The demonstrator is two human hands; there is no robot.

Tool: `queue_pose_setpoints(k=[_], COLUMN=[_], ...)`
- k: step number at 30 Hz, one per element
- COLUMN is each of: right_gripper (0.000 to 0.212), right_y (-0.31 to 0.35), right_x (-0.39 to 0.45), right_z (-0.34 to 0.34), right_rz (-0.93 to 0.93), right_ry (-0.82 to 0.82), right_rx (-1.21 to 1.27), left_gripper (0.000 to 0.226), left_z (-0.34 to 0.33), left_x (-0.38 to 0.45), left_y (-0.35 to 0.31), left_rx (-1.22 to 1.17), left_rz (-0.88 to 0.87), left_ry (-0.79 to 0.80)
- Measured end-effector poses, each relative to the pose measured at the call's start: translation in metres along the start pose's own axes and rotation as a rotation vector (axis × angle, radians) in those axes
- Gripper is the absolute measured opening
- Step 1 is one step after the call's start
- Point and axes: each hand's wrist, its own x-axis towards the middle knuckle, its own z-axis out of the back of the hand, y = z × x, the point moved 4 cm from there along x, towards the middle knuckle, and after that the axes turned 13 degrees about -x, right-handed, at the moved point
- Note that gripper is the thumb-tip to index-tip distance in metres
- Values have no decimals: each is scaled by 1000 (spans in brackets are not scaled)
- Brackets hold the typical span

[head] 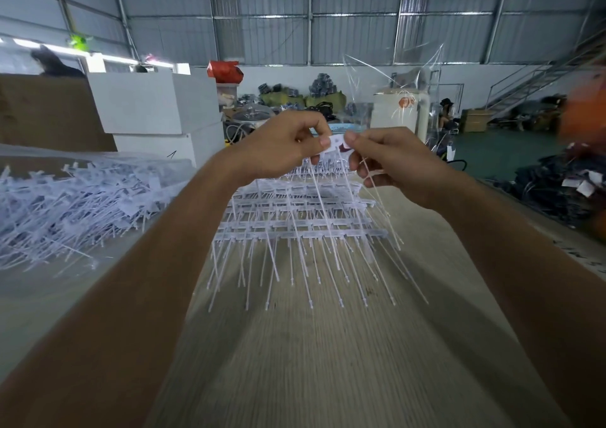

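Forearms over table, left hand and right hand pinching one white tag, grips closed

Held seal tag is showing as white, slightly translucent plastic, smooth, with a thin pliant tail. Stacked tag strips beneath are looking like the same moulded plastic, faintly glossy along the bars. Loose tag pile at left is reading as identical plastic, lying on hazy clear film. Worktop is presenting a pale wood-grain surface, matt, with fine linear texture. Clear bag behind is catching light: thin glossy film, creased. White boxes are appearing smooth and matt; the panel beside them is looking like brown cardboard. Wall is showing corrugated sheet metal, dull grey.
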Motion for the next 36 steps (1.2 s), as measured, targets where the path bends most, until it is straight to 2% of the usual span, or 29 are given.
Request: queue_pose_setpoints(k=[4, 9, 11, 15, 18, 20, 23, 26, 32, 36], right_gripper=[34, 41, 32, 23, 15, 16, 23, 19, 19, 18], right_y=[-7, -13, -11, 4, 18, 21, 19, 13, 10, 10], right_x=[2, 0, 0, 4, 4, 2, 0, 1, 2, 2], right_z=[1, 2, 3, 6, 2, 0, -2, 0, 4, 5], right_rz=[-79, -141, -116, 34, 167, 202, 205, 198, 161, 123], right_ry=[99, 162, 106, -118, -273, -316, -284, -283, -264, -242], right_rx=[128, 32, -41, -307, -649, -717, -589, -511, -158, -99], left_gripper=[12, 11, 12, 14, 12, 12, 9, 13, 19, 20], left_z=[2, 4, 1, -8, -11, -11, -10, -8, -3, -1], left_x=[1, 1, 1, 4, 3, 2, 3, 2, 2, 1], left_y=[1, 5, 6, 8, 5, 2, 1, 5, 8, 8], left_rx=[37, 91, 150, 250, 209, 164, 169, 184, 178, 167], left_rz=[-35, -35, -27, -20, -15, -16, -12, 29, 69, 68], left_ry=[-7, 13, 40, 43, 67, 89, 91, 125, 84, 58])
